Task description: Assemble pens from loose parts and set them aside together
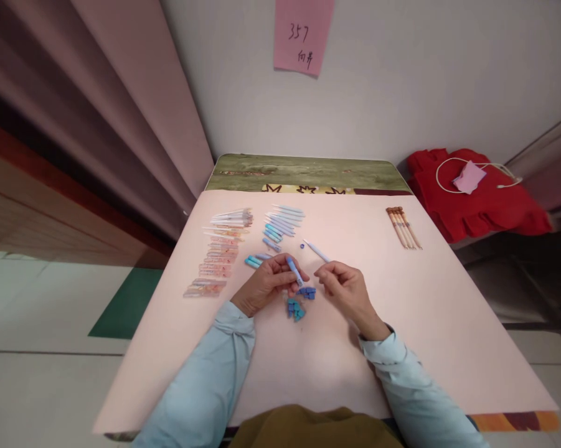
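My left hand (271, 281) is closed around a short blue-violet pen barrel (294, 270), tilted with its lower end toward me. To its right, my right hand (348, 289) has its thumb and forefinger pinched together; anything between them is too small or hidden to make out. Just beyond those fingers lies a slim lavender pen part (316, 250) with a pale tip, and I cannot tell whether they touch it. A small dark-blue ring (302, 246) rests near that tip. Below my left fingers are little blue pieces (309, 292) and a pile of teal and blue pieces (296, 309).
Lavender and light-blue pen parts (284, 218) lie in a row beyond my left hand, with teal barrels (253, 261) closer. Pink clear barrels (218, 256) and thin refills (232, 218) line the left. Several brown-topped pens (403, 228) lie at the right of the pale-covered table (429, 348).
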Motion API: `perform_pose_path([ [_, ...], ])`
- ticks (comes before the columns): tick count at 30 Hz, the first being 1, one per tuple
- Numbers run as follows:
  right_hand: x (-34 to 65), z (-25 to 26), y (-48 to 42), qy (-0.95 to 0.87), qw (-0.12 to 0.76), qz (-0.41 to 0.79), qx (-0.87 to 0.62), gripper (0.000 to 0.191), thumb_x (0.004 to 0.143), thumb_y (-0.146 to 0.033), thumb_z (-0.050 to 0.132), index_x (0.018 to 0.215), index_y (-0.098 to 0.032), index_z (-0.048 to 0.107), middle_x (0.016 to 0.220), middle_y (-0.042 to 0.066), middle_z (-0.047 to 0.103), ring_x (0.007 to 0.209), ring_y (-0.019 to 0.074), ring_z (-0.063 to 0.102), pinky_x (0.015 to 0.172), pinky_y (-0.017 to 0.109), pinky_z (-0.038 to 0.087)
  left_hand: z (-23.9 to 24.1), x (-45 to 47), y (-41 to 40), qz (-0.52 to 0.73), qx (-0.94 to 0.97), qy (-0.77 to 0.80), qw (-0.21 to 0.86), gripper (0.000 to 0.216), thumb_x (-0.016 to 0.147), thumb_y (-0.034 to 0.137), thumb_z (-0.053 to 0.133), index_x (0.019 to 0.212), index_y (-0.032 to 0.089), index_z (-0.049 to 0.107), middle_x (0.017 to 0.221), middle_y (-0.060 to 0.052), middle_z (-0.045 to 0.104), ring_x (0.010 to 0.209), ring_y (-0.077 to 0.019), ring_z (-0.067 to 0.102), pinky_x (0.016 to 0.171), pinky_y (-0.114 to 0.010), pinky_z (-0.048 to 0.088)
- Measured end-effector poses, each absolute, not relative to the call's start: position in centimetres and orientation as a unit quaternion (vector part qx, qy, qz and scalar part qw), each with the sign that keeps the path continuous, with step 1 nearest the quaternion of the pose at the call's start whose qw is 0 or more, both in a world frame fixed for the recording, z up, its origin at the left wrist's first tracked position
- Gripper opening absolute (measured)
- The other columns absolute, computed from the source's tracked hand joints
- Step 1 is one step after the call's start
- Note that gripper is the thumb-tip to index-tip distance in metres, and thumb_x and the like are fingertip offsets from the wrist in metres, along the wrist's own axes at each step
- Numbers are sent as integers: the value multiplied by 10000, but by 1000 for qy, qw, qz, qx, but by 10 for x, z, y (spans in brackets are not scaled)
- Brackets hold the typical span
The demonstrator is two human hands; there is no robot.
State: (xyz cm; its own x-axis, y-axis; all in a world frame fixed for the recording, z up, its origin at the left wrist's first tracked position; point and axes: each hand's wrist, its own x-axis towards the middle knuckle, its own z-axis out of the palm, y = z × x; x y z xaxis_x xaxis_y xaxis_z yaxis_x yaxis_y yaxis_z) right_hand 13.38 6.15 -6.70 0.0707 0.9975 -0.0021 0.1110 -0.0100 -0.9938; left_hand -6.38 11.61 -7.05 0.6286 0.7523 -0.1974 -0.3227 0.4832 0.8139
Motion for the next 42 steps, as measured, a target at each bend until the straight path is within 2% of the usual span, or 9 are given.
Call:
perform_pose_path([
  [4, 120, -66, 56, -560, 447, 468, -516, 298, 788, -460, 749, 791, -165, 709, 556, -24, 552, 495, 92, 414, 456, 225, 326, -73, -61, 117, 375, 384, 287, 794, 216, 714, 206, 812, 850, 130, 662, 702, -11, 647, 509, -63, 529, 500, -176, 434],
  [7, 112, -68, 54, -539, 461, 491, -506, 296, 798, -454, 745, 844, -163, 721, 593, -8, 611, 496, 95, 449, 459, 224, 341, -75, -60, 117, 385, 384, 289, 788, 234, 672, 185, 832, 837, 138, 673, 638, 17, 611, 495, -64, 508, 495, -180, 411],
  [11, 109, -73, 53, -500, 479, 535, -485, 300, 843, -459, 699, 887, -163, 713, 673, 22, 683, 524, 111, 522, 491, 231, 403, -78, -59, 115, 389, 395, 282, 783, 249, 649, 168, 836, 852, 152, 694, 658, 17, 619, 507, -74, 520, 509, -198, 416],
  [18, 112, -80, 54, -517, 471, 531, -479, 322, 874, -466, 662, 975, -168, 731, 624, -4, 626, 498, 102, 479, 478, 230, 398, -75, -60, 115, 423, 405, 244, 773, 177, 662, 189, 830, 807, 172, 728, 756, -1, 620, 522, -76, 510, 495, -220, 369],
  [24, 114, -82, 54, -531, 458, 521, -487, 324, 882, -463, 645, 1016, -180, 729, 650, 2, 627, 519, 115, 510, 493, 239, 419, -69, -61, 113, 422, 452, 250, 746, 112, 663, 169, 828, 747, 160, 753, 815, -23, 586, 729, -119, 545, 662, -242, 412],
  [30, 114, -80, 55, -521, 463, 513, -501, 344, 865, -489, 652, 984, -175, 731, 644, -2, 620, 521, 114, 502, 489, 239, 427, -73, -59, 113, 427, 418, 262, 758, 174, 666, 184, 827, 803, 151, 725, 786, -16, 593, 637, -101, 522, 605, -233, 402],
  [33, 114, -79, 54, -513, 503, 448, -532, 299, 861, -463, 668, 922, -175, 722, 580, -25, 555, 502, 109, 467, 474, 238, 409, -74, -57, 113, 436, 409, 269, 755, 181, 762, 239, 766, 901, 157, 683, 716, -8, 601, 604, -107, 538, 598, -233, 425],
  [36, 114, -76, 53, -537, 536, 333, -560, 211, 867, -390, 674, 928, -191, 713, 633, -17, 562, 527, 113, 475, 514, 254, 433, -72, -56, 112, 423, 423, 266, 755, 165, 832, 269, 703, 940, 169, 629, 693, -8, 612, 592, -118, 564, 582, -236, 448],
  [42, 114, -66, 50, -597, 542, 197, -558, 132, 890, -288, 633, 985, -228, 703, 737, 14, 603, 584, 132, 533, 580, 275, 478, -70, -56, 112, 398, 440, 267, 760, 287, 775, 245, 752, 1017, 167, 619, 793, -37, 673, 570, -125, 606, 541, -247, 494],
])
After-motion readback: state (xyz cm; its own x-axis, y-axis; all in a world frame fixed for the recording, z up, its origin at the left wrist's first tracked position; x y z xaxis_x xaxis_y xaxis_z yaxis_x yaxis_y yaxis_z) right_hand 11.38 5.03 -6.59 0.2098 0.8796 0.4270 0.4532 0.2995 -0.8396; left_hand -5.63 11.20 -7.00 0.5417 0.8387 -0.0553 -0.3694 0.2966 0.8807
